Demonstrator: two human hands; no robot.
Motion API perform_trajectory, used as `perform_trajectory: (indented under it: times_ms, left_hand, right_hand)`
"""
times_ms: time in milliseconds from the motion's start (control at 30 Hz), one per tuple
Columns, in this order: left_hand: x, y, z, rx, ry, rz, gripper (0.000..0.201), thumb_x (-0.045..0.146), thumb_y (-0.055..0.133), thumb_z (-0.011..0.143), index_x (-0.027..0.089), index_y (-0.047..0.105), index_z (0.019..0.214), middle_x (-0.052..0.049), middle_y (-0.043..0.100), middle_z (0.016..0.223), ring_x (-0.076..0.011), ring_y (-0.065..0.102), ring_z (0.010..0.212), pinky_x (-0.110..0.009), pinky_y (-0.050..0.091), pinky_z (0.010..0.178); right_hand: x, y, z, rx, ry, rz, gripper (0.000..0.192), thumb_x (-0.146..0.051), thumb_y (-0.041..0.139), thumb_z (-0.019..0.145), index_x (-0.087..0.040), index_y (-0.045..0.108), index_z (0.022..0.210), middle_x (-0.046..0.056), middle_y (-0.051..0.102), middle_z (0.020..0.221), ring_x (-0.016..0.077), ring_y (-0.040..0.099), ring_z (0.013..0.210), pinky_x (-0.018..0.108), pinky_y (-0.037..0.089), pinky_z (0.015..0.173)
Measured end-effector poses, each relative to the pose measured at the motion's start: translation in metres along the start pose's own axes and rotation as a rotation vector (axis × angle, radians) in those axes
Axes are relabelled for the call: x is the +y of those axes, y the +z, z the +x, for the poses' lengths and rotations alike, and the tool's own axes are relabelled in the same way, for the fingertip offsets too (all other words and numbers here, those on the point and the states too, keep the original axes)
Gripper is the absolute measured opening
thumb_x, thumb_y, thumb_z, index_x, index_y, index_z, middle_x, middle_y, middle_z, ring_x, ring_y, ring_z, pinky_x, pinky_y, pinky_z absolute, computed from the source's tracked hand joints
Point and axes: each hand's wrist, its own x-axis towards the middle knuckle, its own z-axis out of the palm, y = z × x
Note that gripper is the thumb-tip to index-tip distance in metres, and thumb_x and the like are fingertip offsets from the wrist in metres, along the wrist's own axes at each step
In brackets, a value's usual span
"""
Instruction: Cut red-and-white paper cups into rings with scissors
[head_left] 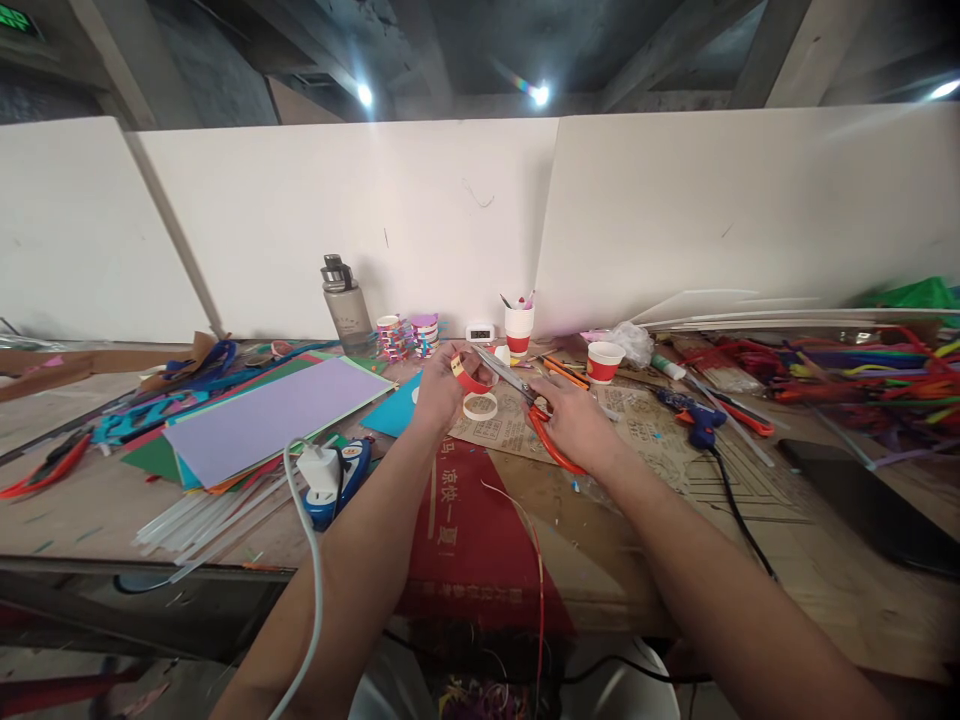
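My left hand holds a red paper-cup ring up above the table. My right hand grips orange-handled scissors, whose blades reach left and meet the ring's edge. A white ring cut from a cup lies on the table just below the red one. Both forearms stretch in from the bottom of the view.
A stack of coloured paper sheets and glue sticks lie on the left. A grey bottle, red-and-white cups, a blue glue gun, pipe cleaners and a dark phone sit around. White boards back the table.
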Motion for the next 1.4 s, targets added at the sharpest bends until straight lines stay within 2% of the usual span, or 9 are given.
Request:
perform_trajectory:
  times_ms: [167,500,667,767,967,1233,1400]
  left_hand:
    - [-0.001,-0.003,0.001,-0.005,-0.009,-0.005,0.048,0.043,0.093,0.058,0.017,0.057,0.075,0.004,0.059,0.059,-0.0088,0.057,0.054,-0.022,0.043,0.055]
    - [0.002,0.001,0.001,0.002,-0.023,-0.011,0.052,0.044,0.094,0.054,0.018,0.054,0.074,0.005,0.057,0.060,-0.0080,0.054,0.053,-0.022,0.041,0.052]
    - [0.006,-0.003,0.001,-0.001,0.046,0.040,0.044,0.048,0.086,0.068,0.019,0.056,0.081,0.004,0.060,0.062,-0.0094,0.057,0.056,-0.022,0.044,0.056]
    - [0.005,-0.005,0.002,0.011,0.082,0.040,0.042,0.048,0.085,0.070,0.020,0.054,0.080,0.004,0.060,0.060,-0.0095,0.056,0.055,-0.022,0.044,0.055]
    - [0.004,0.001,-0.001,-0.013,0.024,0.034,0.050,0.051,0.089,0.063,0.019,0.054,0.079,0.005,0.058,0.061,-0.0088,0.056,0.052,-0.023,0.044,0.053]
    - [0.003,-0.002,-0.001,-0.047,-0.006,0.011,0.054,0.053,0.091,0.059,0.018,0.056,0.079,0.004,0.058,0.062,-0.0081,0.054,0.050,-0.022,0.041,0.050]
    - [0.004,-0.002,-0.001,-0.042,-0.011,-0.015,0.053,0.049,0.093,0.057,0.017,0.057,0.077,0.004,0.058,0.062,-0.0074,0.053,0.050,-0.021,0.039,0.049]
  right_hand:
    - [0.000,-0.001,0.001,-0.030,0.012,0.008,0.036,-0.021,0.057,0.091,-0.019,0.066,0.125,0.013,0.070,0.116,0.0268,0.064,0.104,0.035,0.049,0.089]
    - [0.005,0.003,0.000,0.013,-0.041,0.055,0.031,-0.016,0.057,0.088,-0.020,0.069,0.117,0.011,0.071,0.113,0.0244,0.065,0.102,0.032,0.048,0.090]
    - [0.003,0.001,0.000,0.016,-0.024,0.082,0.030,-0.019,0.055,0.091,-0.019,0.068,0.118,0.011,0.071,0.109,0.0245,0.064,0.101,0.032,0.048,0.090]
    - [0.001,0.001,-0.001,-0.010,-0.020,0.097,0.030,-0.025,0.053,0.094,-0.018,0.068,0.119,0.013,0.069,0.107,0.0259,0.063,0.101,0.035,0.048,0.090]
    - [-0.004,-0.002,-0.002,-0.004,-0.003,0.038,0.037,-0.028,0.053,0.094,-0.019,0.063,0.129,0.014,0.065,0.112,0.0272,0.062,0.099,0.037,0.049,0.087]
    - [-0.007,-0.001,-0.002,-0.024,0.038,-0.034,0.035,-0.028,0.052,0.096,-0.019,0.065,0.128,0.015,0.064,0.113,0.0256,0.062,0.089,0.035,0.049,0.079]
    - [-0.005,0.001,-0.002,-0.020,0.001,-0.046,0.038,-0.023,0.050,0.095,-0.018,0.062,0.131,0.015,0.064,0.117,0.0269,0.062,0.098,0.036,0.048,0.085]
